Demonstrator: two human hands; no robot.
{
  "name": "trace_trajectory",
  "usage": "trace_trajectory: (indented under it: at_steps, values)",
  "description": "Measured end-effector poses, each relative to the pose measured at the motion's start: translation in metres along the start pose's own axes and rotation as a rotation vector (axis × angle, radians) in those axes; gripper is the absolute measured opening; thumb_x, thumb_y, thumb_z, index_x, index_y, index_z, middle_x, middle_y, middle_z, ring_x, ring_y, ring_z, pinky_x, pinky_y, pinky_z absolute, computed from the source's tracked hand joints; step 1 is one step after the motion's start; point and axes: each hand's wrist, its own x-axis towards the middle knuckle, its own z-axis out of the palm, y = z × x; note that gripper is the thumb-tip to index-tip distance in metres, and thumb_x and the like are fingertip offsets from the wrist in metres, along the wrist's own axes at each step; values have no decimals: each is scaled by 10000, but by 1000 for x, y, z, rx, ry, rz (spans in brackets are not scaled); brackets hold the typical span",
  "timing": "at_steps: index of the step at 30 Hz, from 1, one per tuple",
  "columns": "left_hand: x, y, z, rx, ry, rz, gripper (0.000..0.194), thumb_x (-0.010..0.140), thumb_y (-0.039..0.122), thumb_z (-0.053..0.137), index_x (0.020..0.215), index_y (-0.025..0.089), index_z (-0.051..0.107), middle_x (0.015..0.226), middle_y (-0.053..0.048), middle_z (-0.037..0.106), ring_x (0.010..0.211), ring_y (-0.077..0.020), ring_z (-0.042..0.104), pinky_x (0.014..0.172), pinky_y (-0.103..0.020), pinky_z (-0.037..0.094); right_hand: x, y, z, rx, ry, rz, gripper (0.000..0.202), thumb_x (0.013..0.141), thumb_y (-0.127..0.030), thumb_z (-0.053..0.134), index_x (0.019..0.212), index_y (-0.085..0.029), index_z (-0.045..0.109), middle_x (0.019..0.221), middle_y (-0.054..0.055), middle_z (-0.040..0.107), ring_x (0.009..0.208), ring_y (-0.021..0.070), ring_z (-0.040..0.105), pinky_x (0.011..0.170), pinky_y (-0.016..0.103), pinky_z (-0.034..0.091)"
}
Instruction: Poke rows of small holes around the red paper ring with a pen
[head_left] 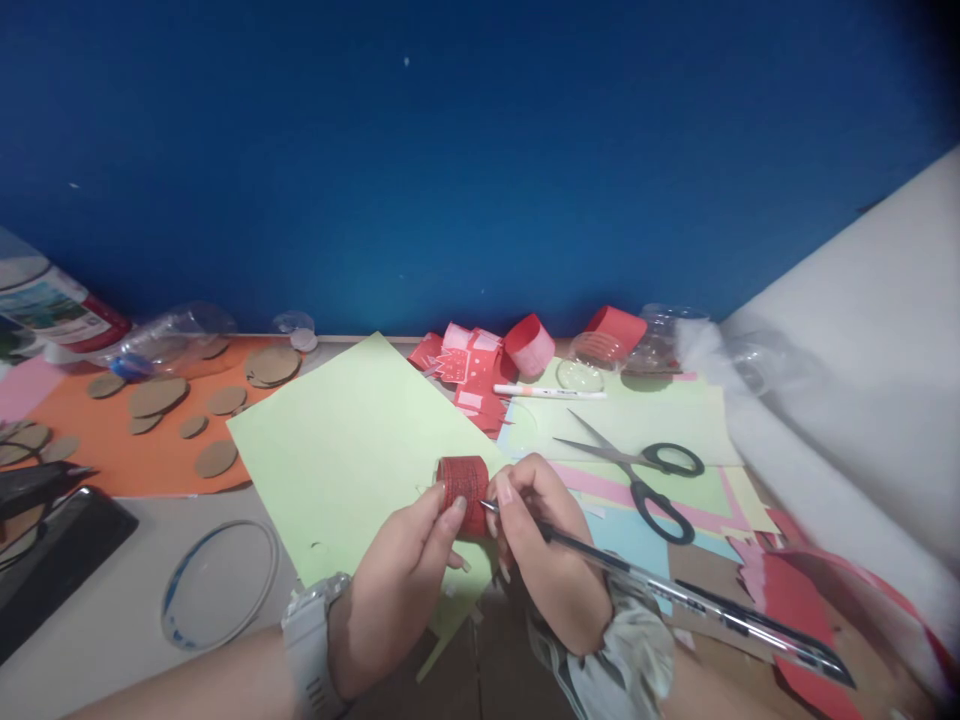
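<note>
The left grip [401,555] is closed around a red paper roll [465,478] covered in dark marks, thumb on the near side. The right grip [551,545] pinches a clear-barrelled ballpoint pen [679,592] close to its tip, which meets the roll's right part or sits just beside it. The roll is held up near the counter's [135,570] front edge, before the lower right side of a pale green sheet [352,440].

The likeliest trouble is a skid: the curved wall gives the nib little to bear on, so a slip could streak the red paper or prick a left finger. Squeezing too hard could dent the roll; holding too lightly could let it turn, or drop off the front edge. Fresh ink could smear under the left thumb. Toward the counter's right end, scissors [619,458] lie with blades parted, pointing left, and could nick a straying right wrist.
</note>
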Motion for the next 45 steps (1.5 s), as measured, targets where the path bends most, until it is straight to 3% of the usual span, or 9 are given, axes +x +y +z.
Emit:
trace_trajectory:
  at_steps: [16,21,26,29,32,36,45]
  values:
    - [1,-3,-1,28,-42,-2,337,1007,457,425,958,209,648,846,-34,699,702,-196,648,761,-289,496,1,-4,1,-25,-12,-3,243,1031,-332,445,803,-248,450,625,-60,442,507,118,429,491,249,374]
    - [-1,-2,0,32,-6,-20,324,987,465,453,922,219,653,802,-31,695,721,-219,674,779,-308,504,2,-8,0,-55,-61,-15,294,1007,-344,459,733,-246,420,605,-53,420,506,121,402,467,249,347]
    - [-1,-11,3,24,100,-110,356,934,494,513,1003,207,713,870,-73,736,725,-248,699,782,-341,524,1,-4,1,-56,-18,2,246,1014,-318,429,779,-246,444,603,-62,414,481,113,378,447,245,320]
    - [0,-15,3,18,49,-102,398,949,517,508,1090,199,701,911,-76,741,745,-241,711,808,-334,530,2,-2,0,-64,-63,-9,270,1010,-329,429,753,-244,426,617,-60,415,462,102,345,431,247,294]
    - [-1,-11,2,45,30,-109,375,968,495,457,987,203,691,883,-64,727,752,-231,704,796,-323,526,3,-3,-1,-85,-101,-21,302,982,-341,468,705,-245,393,632,-49,421,489,106,348,439,250,292]
    - [-2,-2,2,76,39,-128,374,950,492,428,956,205,668,846,-62,699,756,-249,693,811,-358,514,2,-8,-1,-95,-47,-13,289,1001,-345,437,732,-245,410,644,-45,412,562,129,414,494,251,329]
    - [4,-9,-1,-25,-87,32,320,1009,466,410,904,220,587,872,-37,682,824,-213,655,761,-292,517,2,-8,-4,-136,-127,-105,241,950,-238,483,721,-234,405,652,-50,440,556,114,386,520,252,326]
